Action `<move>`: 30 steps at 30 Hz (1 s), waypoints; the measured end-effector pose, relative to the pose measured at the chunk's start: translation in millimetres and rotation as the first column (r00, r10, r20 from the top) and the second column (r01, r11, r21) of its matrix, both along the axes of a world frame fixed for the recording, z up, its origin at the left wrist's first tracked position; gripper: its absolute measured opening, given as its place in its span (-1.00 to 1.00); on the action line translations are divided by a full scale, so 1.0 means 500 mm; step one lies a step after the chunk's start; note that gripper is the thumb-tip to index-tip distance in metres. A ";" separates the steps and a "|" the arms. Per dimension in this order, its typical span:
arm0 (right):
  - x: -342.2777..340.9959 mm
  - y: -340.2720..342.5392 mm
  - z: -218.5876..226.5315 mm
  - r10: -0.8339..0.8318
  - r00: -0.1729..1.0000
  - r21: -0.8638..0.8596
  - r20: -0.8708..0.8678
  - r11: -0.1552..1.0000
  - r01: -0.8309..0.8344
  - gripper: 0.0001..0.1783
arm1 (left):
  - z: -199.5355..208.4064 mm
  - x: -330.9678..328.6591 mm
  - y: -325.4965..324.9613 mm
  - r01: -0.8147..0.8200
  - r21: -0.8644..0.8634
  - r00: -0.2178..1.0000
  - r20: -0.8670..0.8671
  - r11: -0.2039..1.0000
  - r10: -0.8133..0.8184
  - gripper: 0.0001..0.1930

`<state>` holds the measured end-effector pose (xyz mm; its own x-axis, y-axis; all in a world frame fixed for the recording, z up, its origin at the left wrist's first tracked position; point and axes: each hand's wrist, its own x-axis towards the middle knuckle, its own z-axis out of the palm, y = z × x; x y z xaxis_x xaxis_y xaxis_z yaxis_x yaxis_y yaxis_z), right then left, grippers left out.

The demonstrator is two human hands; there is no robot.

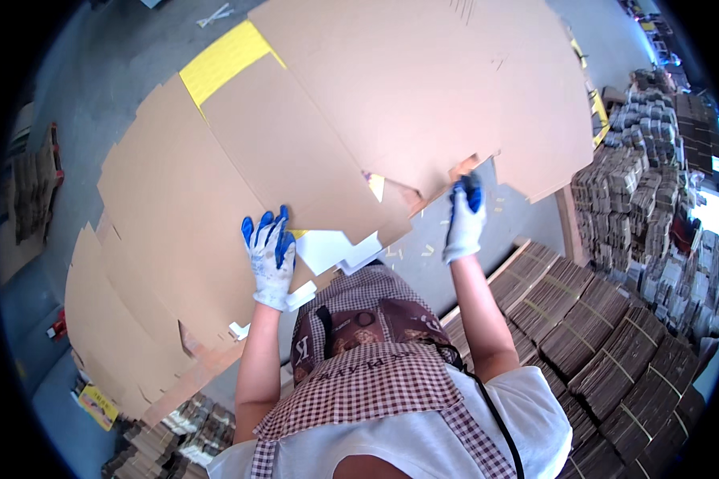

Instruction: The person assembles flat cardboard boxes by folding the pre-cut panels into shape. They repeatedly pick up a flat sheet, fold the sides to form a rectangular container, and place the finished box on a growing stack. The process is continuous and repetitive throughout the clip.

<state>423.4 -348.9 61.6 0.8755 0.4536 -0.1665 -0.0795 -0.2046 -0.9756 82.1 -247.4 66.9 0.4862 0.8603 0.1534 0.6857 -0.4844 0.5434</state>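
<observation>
Here both gloved hands, left (269,257) and right (463,223), grip the flat, smooth cardboard sheet's (375,104) notched edge.

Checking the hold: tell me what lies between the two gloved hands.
In the head view, the cardboard sheet's lower edge spans from left hand to right hand; below it, white paper pieces.
</observation>
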 end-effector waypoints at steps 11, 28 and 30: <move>0.194 0.094 -0.032 0.252 0.701 0.392 -0.667 0.919 0.042 -0.58 | -0.014 0.005 -0.018 -0.081 0.036 0.988 0.136 0.996 0.076 -0.49; -0.045 -0.003 0.328 0.710 -0.108 -0.554 0.695 0.435 -0.710 -0.29 | 0.077 0.019 -0.135 -0.096 0.067 0.994 -0.054 0.993 0.100 -0.45; -0.081 -0.023 0.217 0.763 -0.313 -0.741 0.565 0.302 -0.600 -0.21 | 0.067 -0.050 -0.155 -0.316 0.105 0.946 -0.040 0.943 0.322 -0.47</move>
<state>382.9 -360.4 170.0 -0.4237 0.9005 0.0979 0.8661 0.4344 -0.2473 57.0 -324.7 100.2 0.1990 0.9543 0.2232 0.8404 -0.2833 0.4620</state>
